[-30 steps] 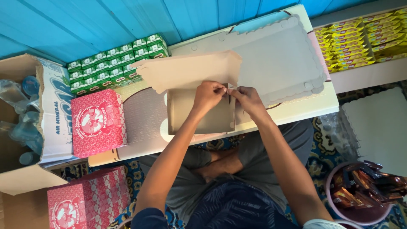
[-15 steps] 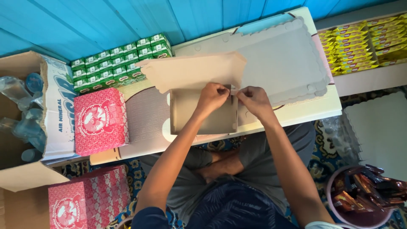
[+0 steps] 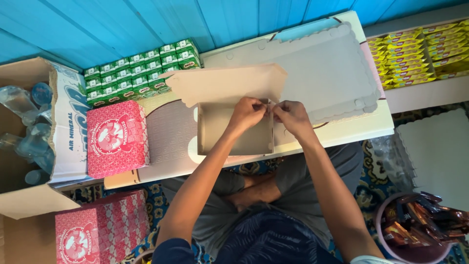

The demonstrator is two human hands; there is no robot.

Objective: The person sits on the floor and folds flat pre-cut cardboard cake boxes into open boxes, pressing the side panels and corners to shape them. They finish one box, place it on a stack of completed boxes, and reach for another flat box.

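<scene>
A person is sitting cross-legged at a low white counter (image 3: 342, 134), and both hands are working on a small open-topped grey-brown cardboard box (image 3: 234, 129) that is resting on the counter's near edge. The left hand (image 3: 247, 113) is curling its fingers over the box's far right corner, pinching a cardboard tab there. The right hand (image 3: 291, 116) is meeting it at the same corner, fingertips pinched on the cardboard; exactly which flap each hand is gripping is hard to tell, since the fingers are covering the joint. The box's pale lid flap (image 3: 229, 83) is standing open behind the hands.

A stack of flat grey scallop-edged cardboard sheets (image 3: 327, 68) is lying on the counter beyond the box. To the left, a red patterned carton with a white round emblem (image 3: 117, 139) is sitting beside rows of small green drink cartons (image 3: 141, 71). Further left, an open cardboard case of clear plastic water cups (image 3: 29, 132) is standing. A pink bowl of brown wrapped snacks (image 3: 420, 225) is sitting on the floor at lower right.
</scene>
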